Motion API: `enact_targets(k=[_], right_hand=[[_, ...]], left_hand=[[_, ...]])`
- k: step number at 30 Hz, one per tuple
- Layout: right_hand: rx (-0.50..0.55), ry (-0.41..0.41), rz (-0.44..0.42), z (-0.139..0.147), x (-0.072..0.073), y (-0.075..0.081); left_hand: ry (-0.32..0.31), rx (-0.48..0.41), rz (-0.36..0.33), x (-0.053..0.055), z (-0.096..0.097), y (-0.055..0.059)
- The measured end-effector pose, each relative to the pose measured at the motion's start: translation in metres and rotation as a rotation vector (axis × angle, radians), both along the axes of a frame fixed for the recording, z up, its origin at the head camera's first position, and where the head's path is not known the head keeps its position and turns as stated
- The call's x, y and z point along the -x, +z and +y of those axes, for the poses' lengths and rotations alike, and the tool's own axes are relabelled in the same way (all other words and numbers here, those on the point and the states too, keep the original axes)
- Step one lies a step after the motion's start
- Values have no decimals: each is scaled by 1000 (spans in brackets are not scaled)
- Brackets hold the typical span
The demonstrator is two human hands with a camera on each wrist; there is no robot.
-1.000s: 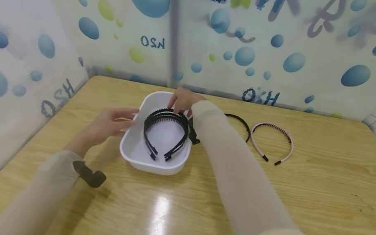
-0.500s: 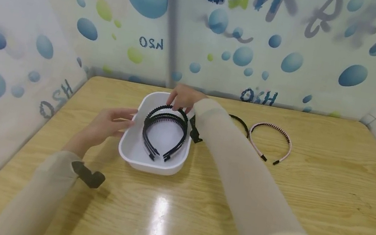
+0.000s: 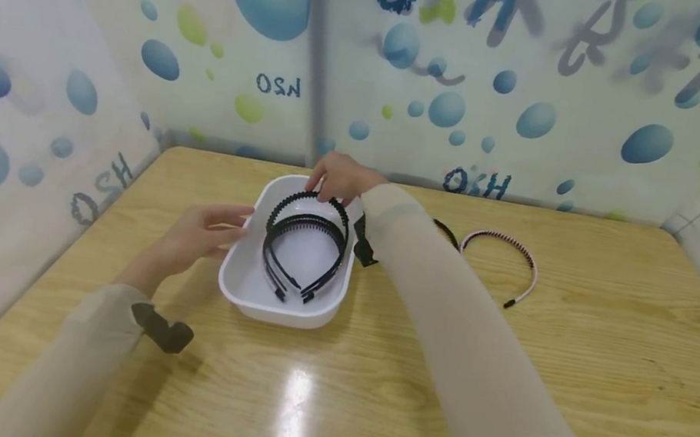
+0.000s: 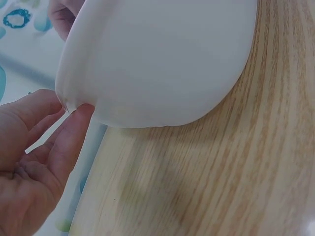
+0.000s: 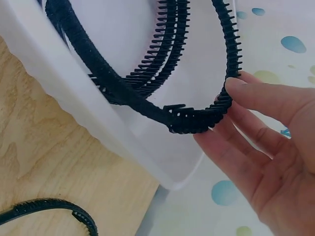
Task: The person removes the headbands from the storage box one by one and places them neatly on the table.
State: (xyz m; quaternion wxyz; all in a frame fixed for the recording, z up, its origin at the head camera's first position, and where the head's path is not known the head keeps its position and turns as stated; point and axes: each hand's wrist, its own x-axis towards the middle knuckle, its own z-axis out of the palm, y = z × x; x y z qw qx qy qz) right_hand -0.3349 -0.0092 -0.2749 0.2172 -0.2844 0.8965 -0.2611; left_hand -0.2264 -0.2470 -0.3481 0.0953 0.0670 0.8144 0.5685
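Observation:
In the head view a white plastic tub [image 3: 277, 313] stands on the table with several black toothed headbands [image 3: 307, 223] in it. My right hand [image 3: 343, 177] is over its far rim and pinches the arch of one black headband [image 5: 230, 49] between thumb and fingers. That headband's arch is raised apart from the others, and its ends are still low in the tub. My left hand [image 3: 195, 238] is at the tub's left side, its fairly straight fingers and thumb touching the wall near the rim, as the left wrist view [image 4: 37, 147] also shows.
A pink headband [image 3: 532, 278] with dark teeth and tips lies on the wooden table [image 3: 569, 413] right of the tub. Beside it another black headband [image 3: 446, 229] is partly hidden behind my right sleeve. A patterned curtain [image 3: 516, 115] hangs behind the table.
My right hand has drawn one black headband's arch up and away from the stack, towards the far rim. My left hand has stayed at the tub's side.

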Motion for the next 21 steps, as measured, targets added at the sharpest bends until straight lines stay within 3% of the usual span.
enact_targets(k=[21], right_hand=[[25, 76, 99, 9, -8, 31]], left_hand=[[-18, 22, 4, -1, -1, 0]])
